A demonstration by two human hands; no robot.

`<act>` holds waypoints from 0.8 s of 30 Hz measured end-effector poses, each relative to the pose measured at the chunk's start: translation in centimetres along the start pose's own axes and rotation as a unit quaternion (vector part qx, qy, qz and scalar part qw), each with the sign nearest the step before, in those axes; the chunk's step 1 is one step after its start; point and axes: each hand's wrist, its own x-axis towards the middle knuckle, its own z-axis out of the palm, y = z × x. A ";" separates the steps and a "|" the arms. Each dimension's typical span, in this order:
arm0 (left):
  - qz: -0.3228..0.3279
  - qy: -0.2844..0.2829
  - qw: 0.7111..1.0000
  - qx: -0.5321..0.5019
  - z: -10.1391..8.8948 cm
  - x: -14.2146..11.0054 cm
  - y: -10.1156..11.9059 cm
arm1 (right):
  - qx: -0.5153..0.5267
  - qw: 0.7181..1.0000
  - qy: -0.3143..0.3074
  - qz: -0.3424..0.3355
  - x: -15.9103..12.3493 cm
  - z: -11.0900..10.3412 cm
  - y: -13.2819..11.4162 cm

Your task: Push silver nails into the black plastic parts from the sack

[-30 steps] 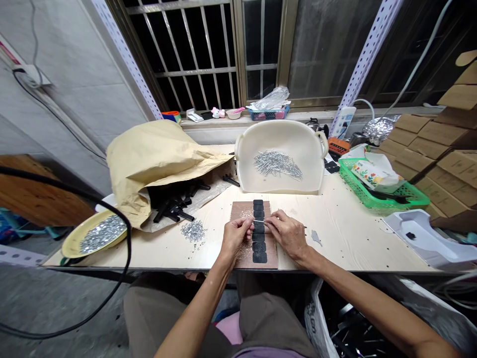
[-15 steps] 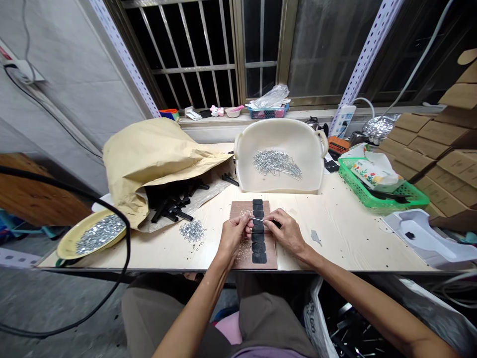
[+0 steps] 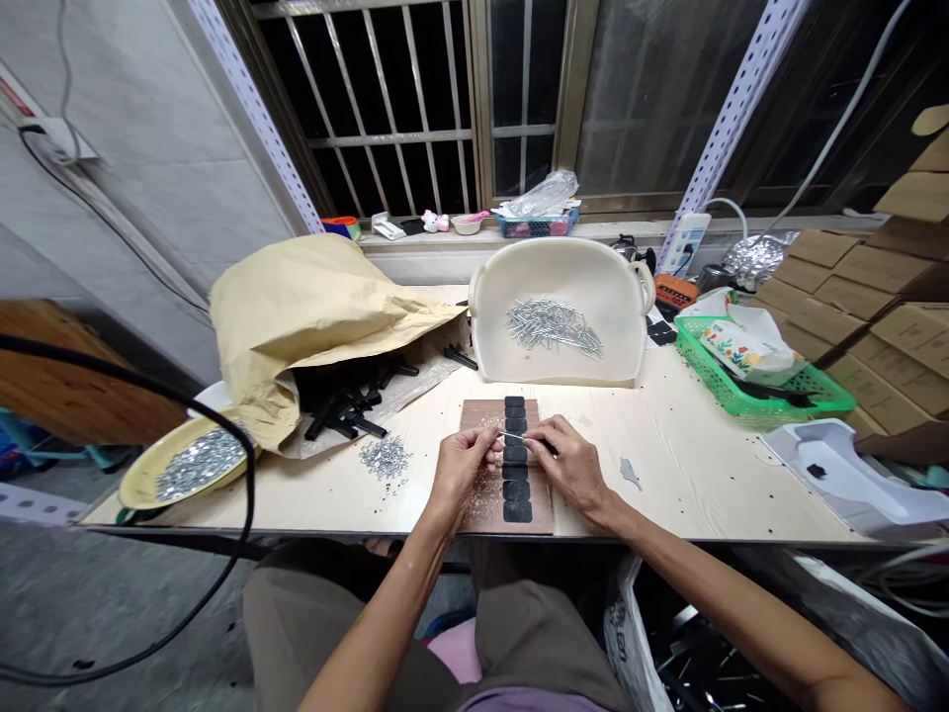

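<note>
My left hand (image 3: 461, 467) is closed, its thumb and fingertips pinching one end of a thin metal pin (image 3: 511, 435). The pin's other end meets the fingertips of my right hand (image 3: 569, 467), also closed. A small dark piece shows at the right fingers; its shape is mostly hidden. Both hands are above a brown board (image 3: 485, 514) bearing a column of black rounded pads (image 3: 517, 490). To the left lies a pile of small metal washer-like pieces (image 3: 386, 457).
Behind the board stands a white basin (image 3: 485, 341) with metal pins. A paper sack (image 3: 297, 287) spills black plastic parts (image 3: 345, 415). At far left is a yellow dish (image 3: 137, 485) of small metal pieces. A green basket (image 3: 748, 403) and white plastic tray (image 3: 837, 485) are right.
The whole view has shifted very slightly. Both hands keep their pinch on the pin over the board, and less of the dark piece shows at the right fingers.
</note>
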 end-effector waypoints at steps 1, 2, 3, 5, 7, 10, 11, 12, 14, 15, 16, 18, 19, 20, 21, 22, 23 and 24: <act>-0.010 -0.013 1.000 -0.018 0.0 -0.1 0.1 | 0.007 1.000 0.002 0.005 0.0 0.0 0.0; -0.021 -0.028 0.999 -0.035 0.1 -0.1 0.2 | 0.013 1.000 0.003 0.008 0.1 -0.1 0.0; -0.031 -0.040 0.998 -0.049 0.1 -0.2 0.3 | 0.015 1.000 0.003 0.009 0.1 -0.1 0.0; -0.039 -0.049 0.997 -0.054 0.1 -0.2 0.5 | 0.006 1.000 0.004 0.005 0.1 -0.2 0.0; -0.036 -0.045 0.997 -0.044 0.0 -0.1 0.4 | -0.018 1.000 0.004 -0.007 0.0 -0.3 0.0; -0.040 -0.037 0.998 -0.028 -0.1 0.1 0.1 | -0.056 0.998 -0.002 -0.024 -0.3 -0.4 0.0; -0.040 -0.032 0.998 -0.019 -0.2 0.2 -0.1 | -0.068 0.997 -0.004 -0.031 -0.4 -0.4 0.1; -0.038 -0.027 0.999 -0.006 -0.2 0.3 -0.3 | -0.080 0.996 -0.006 -0.038 -0.5 -0.4 0.1; -0.021 -0.014 0.999 0.042 -0.3 0.3 -0.5 | -0.108 0.993 -0.007 -0.051 -0.6 -0.4 0.2; -0.008 -0.007 0.997 0.072 -0.3 0.3 -0.6 | -0.118 0.992 -0.008 -0.054 -0.7 -0.4 0.2; 0.006 -0.002 0.995 0.103 -0.3 0.2 -0.6 | -0.119 0.992 -0.011 -0.051 -0.7 -0.5 0.2; 0.032 0.008 0.988 0.151 -0.2 0.0 -0.6 | -0.085 0.996 -0.025 -0.027 -0.6 -0.7 0.2; 0.042 0.008 0.986 0.161 -0.2 -0.1 -0.5 | -0.054 0.998 -0.034 -0.009 -0.5 -0.8 0.2; 0.046 0.004 0.986 0.159 -0.1 -0.2 -0.4 | -0.020 0.999 -0.042 0.009 -0.4 -0.8 0.3; 0.045 -0.005 0.988 0.144 -0.1 -0.3 -0.3 | 0.013 0.998 -0.048 0.025 -0.3 -0.9 0.4; 0.041 -0.017 0.992 0.119 0.0 -0.4 -0.2 | 0.042 0.997 -0.052 0.038 -0.1 -0.9 0.5; 0.033 -0.031 0.995 0.088 0.1 -0.5 -0.1 | 0.068 0.995 -0.055 0.046 0.1 -0.9 0.6; 0.023 -0.045 0.997 0.055 0.1 -0.5 0.0 | 0.090 0.993 -0.059 0.053 0.2 -0.8 0.6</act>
